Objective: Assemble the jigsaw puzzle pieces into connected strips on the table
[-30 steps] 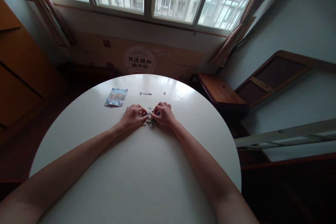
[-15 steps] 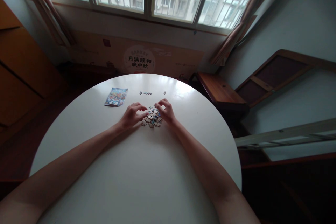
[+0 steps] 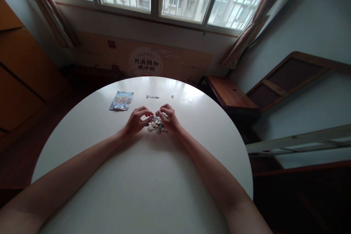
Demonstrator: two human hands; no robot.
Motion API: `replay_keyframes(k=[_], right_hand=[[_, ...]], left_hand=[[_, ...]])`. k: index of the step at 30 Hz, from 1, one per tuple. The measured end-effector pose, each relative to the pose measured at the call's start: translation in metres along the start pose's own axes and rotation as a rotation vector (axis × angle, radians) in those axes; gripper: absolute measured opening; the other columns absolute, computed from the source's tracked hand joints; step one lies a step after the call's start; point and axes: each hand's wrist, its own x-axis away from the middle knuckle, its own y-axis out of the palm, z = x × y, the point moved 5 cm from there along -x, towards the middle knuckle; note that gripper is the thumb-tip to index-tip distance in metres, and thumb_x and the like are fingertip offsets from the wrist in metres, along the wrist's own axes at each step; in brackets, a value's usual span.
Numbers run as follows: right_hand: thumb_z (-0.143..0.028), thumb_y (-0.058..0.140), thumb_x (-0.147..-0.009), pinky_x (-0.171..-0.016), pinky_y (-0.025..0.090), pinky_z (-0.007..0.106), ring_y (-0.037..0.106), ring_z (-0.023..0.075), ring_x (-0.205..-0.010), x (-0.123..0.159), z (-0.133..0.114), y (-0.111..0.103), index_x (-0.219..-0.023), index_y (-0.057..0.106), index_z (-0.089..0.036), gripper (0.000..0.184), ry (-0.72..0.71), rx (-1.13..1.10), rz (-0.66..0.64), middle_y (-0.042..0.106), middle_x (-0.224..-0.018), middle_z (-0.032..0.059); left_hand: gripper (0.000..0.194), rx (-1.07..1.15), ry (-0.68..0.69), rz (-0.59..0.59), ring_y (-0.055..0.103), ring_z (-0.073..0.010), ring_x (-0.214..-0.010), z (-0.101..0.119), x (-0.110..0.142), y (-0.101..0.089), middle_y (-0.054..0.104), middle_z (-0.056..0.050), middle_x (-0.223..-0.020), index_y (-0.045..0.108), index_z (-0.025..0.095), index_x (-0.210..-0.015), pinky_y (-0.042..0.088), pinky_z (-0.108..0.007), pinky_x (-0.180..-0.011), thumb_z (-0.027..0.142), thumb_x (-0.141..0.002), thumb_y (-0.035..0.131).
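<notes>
A small heap of jigsaw puzzle pieces (image 3: 156, 126) lies near the middle of a round white table (image 3: 142, 175). My left hand (image 3: 136, 120) rests at the heap's left side, fingers curled and pinched over the pieces. My right hand (image 3: 168, 117) is at the heap's right side, fingers bent and pinched together above the pieces. What each pinch holds is too small to name. Both forearms stretch across the table toward the heap.
A colourful printed packet (image 3: 121, 101) lies flat to the far left of the heap. A few loose puzzle pieces (image 3: 152, 97) sit further back. A wooden bench (image 3: 229, 97) stands right of the table, a cardboard panel (image 3: 145, 60) beneath the window.
Both hands spread apart from the heap half a second ago, uncovering the pieces. Now they have closed in again, fingers pinching over the heap.
</notes>
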Motion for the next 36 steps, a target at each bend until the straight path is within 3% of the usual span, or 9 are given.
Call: replay_keyframes(k=[15, 24, 36], right_hand=[[-0.029, 0.051, -0.09, -0.088, 0.038, 0.034, 0.05, 0.0181, -0.093, 0.0021, -0.004, 0.0021, -0.074, 0.063, -0.021, 0.022, -0.083, 0.065, -0.032, 0.056, -0.093, 0.0042], [-0.028, 0.055, -0.088, -0.089, 0.037, 0.035, 0.049, 0.018, -0.094, 0.004, -0.0101, -0.0007, -0.073, 0.064, -0.021, 0.019, -0.11, 0.128, -0.059, 0.057, -0.094, 0.0041], [-0.031, 0.057, -0.088, -0.089, 0.038, 0.035, 0.051, 0.0183, -0.093, 0.0041, -0.0083, 0.0004, -0.076, 0.064, -0.022, 0.017, -0.125, 0.148, -0.061, 0.058, -0.094, 0.0042]], left_hand=[[0.013, 0.055, 0.017, -0.012, 0.058, -0.0152, -0.077, 0.0001, 0.0005, 0.001, 0.06, -0.004, -0.083, 0.066, 0.019, -0.088, 0.049, -0.029, -0.071, 0.029, -0.087, 0.058], [0.014, 0.038, -0.046, -0.017, 0.058, -0.0139, -0.076, -0.0003, 0.0005, 0.0007, 0.059, -0.003, -0.083, 0.065, 0.019, -0.089, 0.05, -0.025, -0.063, 0.03, -0.087, 0.057], [0.012, 0.057, -0.007, -0.013, 0.058, -0.0142, -0.078, -0.0002, 0.0009, 0.0016, 0.059, -0.003, -0.085, 0.066, 0.019, -0.091, 0.049, -0.026, -0.068, 0.027, -0.087, 0.057]])
